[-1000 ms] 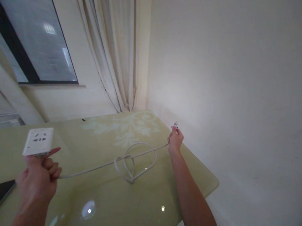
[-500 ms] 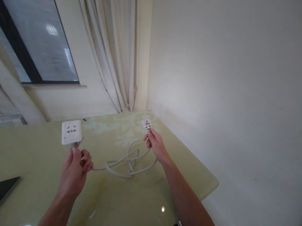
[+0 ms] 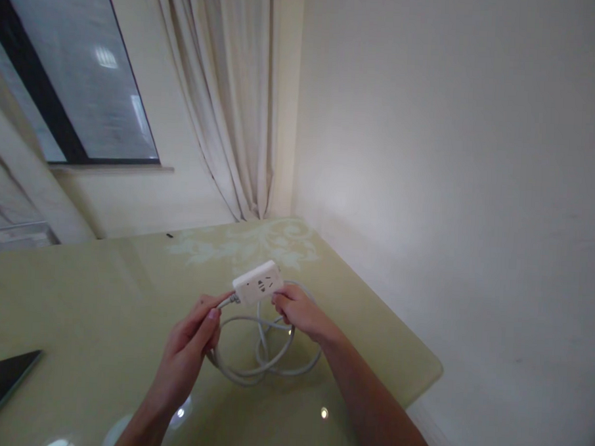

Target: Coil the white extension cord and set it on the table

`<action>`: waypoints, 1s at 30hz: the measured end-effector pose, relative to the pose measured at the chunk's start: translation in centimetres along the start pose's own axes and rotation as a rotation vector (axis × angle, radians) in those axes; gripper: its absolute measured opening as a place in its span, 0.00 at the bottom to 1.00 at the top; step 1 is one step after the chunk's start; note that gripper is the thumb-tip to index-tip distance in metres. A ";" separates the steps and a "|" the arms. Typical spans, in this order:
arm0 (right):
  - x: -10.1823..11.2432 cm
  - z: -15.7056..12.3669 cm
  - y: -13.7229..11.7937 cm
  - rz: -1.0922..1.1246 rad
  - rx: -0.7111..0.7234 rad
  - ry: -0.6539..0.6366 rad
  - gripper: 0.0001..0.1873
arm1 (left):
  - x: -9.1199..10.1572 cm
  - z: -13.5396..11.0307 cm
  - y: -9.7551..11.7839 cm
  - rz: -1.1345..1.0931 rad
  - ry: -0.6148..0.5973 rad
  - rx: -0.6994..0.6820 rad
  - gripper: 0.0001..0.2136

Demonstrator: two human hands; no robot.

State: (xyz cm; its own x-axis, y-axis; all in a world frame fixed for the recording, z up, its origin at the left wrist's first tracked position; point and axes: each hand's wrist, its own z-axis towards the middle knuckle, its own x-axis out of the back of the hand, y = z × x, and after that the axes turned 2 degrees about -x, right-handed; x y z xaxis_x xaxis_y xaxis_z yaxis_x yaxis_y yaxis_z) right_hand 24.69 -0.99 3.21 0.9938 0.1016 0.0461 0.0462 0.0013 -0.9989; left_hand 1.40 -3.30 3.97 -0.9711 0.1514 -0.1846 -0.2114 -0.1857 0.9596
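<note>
A white extension socket (image 3: pixel 258 284) is held tilted above the table, its slotted face toward me. My left hand (image 3: pixel 192 340) is closed around the grey cord (image 3: pixel 241 381) just where it leaves the socket's left end. At the socket's right end is my right hand (image 3: pixel 296 308), its fingers closed on the cord's other end, close against or touching the socket. The small white plug-like end on that side is hidden behind the socket or the fingers. Loops of the cord hang between both hands, over the tabletop.
The glossy pale green table (image 3: pixel 101 306) meets the white wall (image 3: pixel 451 190) on the right. A dark flat object (image 3: pixel 2 387) lies at the left edge. A tiny black item (image 3: pixel 169 235) lies near the back edge, before the curtain (image 3: pixel 228 115) and window (image 3: pixel 101 76).
My left hand has moved right and turned the socket, bringing it to my right hand. The right hand's white end has gone out of sight, and the cord loops hang closer together.
</note>
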 end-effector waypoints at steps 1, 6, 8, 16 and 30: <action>0.0 -0.1 0.0 0.009 -0.034 -0.022 0.06 | 0.0 -0.1 0.1 0.030 -0.016 -0.016 0.18; -0.7 -0.1 0.2 0.081 0.053 -0.043 0.05 | 0.1 0.2 -0.1 0.109 0.027 -0.015 0.20; -1.0 0.0 0.5 0.150 0.089 -0.031 0.05 | 0.3 0.4 -0.5 0.089 0.068 0.032 0.21; -1.2 0.4 1.5 0.218 0.122 0.013 0.03 | -0.2 1.1 -0.4 -0.082 0.102 0.111 0.23; -1.0 0.2 1.4 0.097 0.163 0.034 0.06 | 0.1 0.9 -1.3 -0.026 0.095 0.155 0.32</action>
State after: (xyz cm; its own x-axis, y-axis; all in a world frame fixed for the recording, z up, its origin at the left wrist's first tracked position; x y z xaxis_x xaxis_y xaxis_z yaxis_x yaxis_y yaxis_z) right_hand 23.73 -0.87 1.80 0.9957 0.0759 -0.0535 -0.0647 0.1549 -0.9858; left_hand 1.69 -2.13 2.91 -0.9731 0.0605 -0.2224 -0.2244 -0.0297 0.9740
